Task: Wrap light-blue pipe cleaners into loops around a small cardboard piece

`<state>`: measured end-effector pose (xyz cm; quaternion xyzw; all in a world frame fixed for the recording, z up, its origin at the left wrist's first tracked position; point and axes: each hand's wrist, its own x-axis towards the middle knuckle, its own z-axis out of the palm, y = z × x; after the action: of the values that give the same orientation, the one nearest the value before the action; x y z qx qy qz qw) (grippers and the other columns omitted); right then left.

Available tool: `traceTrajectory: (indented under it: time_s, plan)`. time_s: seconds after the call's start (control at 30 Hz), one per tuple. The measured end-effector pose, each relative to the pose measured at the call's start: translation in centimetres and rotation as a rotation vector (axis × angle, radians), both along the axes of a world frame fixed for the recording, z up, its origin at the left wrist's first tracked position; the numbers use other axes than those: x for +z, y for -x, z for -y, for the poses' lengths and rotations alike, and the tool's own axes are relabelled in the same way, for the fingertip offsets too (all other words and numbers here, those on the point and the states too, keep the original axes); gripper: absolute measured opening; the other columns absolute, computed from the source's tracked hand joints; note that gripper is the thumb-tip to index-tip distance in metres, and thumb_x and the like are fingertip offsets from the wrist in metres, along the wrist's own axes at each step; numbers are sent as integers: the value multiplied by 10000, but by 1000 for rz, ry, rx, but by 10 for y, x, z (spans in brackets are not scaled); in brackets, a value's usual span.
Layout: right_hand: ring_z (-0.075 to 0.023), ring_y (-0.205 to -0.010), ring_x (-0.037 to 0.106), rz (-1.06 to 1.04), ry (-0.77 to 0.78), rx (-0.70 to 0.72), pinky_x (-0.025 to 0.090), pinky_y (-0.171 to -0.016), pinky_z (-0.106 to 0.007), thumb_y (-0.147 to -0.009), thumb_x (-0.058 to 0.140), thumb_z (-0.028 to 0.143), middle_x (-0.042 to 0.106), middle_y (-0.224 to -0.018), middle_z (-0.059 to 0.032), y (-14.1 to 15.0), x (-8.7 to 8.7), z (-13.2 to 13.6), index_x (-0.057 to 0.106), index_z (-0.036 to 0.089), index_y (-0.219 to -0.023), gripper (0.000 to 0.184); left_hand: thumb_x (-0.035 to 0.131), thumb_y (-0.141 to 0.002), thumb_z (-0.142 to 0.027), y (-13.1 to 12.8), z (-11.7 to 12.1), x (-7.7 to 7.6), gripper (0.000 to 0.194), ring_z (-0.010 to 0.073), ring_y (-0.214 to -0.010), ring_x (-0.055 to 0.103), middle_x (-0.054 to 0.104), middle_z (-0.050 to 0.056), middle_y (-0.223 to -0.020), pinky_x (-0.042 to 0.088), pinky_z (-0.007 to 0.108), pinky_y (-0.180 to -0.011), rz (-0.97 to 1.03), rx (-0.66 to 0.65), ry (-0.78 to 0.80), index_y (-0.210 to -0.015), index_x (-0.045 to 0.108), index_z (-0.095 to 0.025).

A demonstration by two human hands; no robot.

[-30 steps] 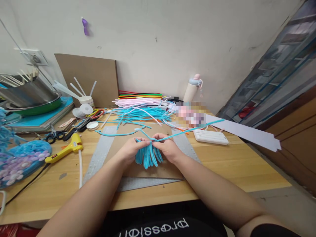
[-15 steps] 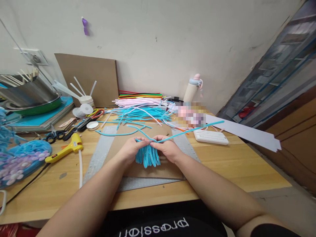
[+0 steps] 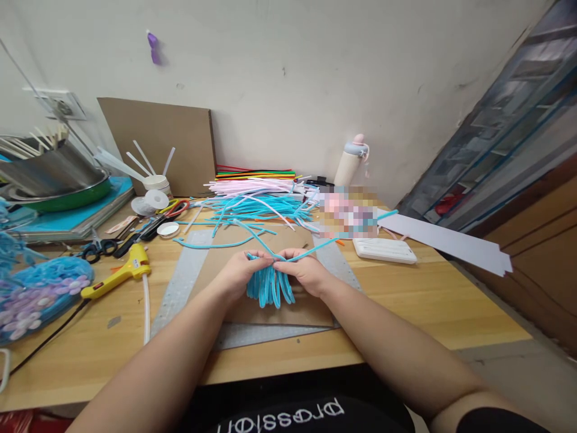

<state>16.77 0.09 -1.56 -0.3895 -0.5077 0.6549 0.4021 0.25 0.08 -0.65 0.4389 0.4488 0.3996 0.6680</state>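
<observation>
A row of blue pipe cleaner loops [image 3: 269, 288] hangs below my two hands, over a brown cardboard sheet [image 3: 311, 310]. My left hand [image 3: 240, 273] pinches the top of the loops at their left side. Close beside it, almost touching, my right hand [image 3: 300, 269] pinches the same piece at its right side. From between the fingers one blue pipe cleaner end [image 3: 255, 236] slants up to the left, and a longer end [image 3: 318, 247] reaches up to the right. The fingertips hide where the strands join.
Behind lie piles of blue pipe cleaners [image 3: 256, 207] and pink ones [image 3: 252, 187]. Leftward are a yellow glue gun [image 3: 135, 267], black scissors [image 3: 101, 248] and a blue flowered piece [image 3: 40, 294]. A white box [image 3: 385, 251] and a bottle [image 3: 349, 165] stand to the right.
The long right end has dipped slightly and the left end has risen a little. The loops have spread slightly. Both hands stay pinched in nearly the same place.
</observation>
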Motion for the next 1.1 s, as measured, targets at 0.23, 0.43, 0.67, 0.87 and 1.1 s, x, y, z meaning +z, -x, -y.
traceTrajectory:
  time_s: [0.23,0.43,0.67,0.87,1.1]
  plan:
    - [-82,-525,452,0,-13,-61,332,-517,-216,-619,693,286,526,-582,58,-3,2,-3,542,176,-719,211,756,-581,-248,1,0,7,217,126,-573,590,657,13,-648,443,250,-595,96,-18,-15,-714,633,-129]
    - [-117,-586,525,-131,27,-78,377,-584,-245,-587,717,277,586,-620,38,-1,-3,-3,541,179,-715,239,761,-582,-243,-1,2,5,226,125,-625,595,668,12,-692,442,242,-623,63,-8,-31,-745,650,-133]
    - [-112,-572,508,-182,105,-45,371,-568,-245,-627,695,291,570,-616,38,-1,1,-2,550,187,-746,215,764,-573,-262,1,1,6,223,126,-575,588,671,19,-656,438,244,-588,6,15,-35,-717,656,-129]
    - [-78,-502,432,-112,6,-101,313,-512,-223,-626,709,303,507,-524,53,-3,1,-5,556,168,-665,207,710,-629,-329,4,0,10,229,133,-558,589,666,33,-650,442,245,-552,29,-41,43,-726,663,-127]
    - [-83,-499,481,-167,66,-110,359,-529,-236,-561,770,333,576,-584,37,0,-7,-6,575,168,-719,300,743,-595,-307,9,1,14,241,135,-551,582,656,38,-646,437,255,-561,-12,-104,59,-711,643,-120]
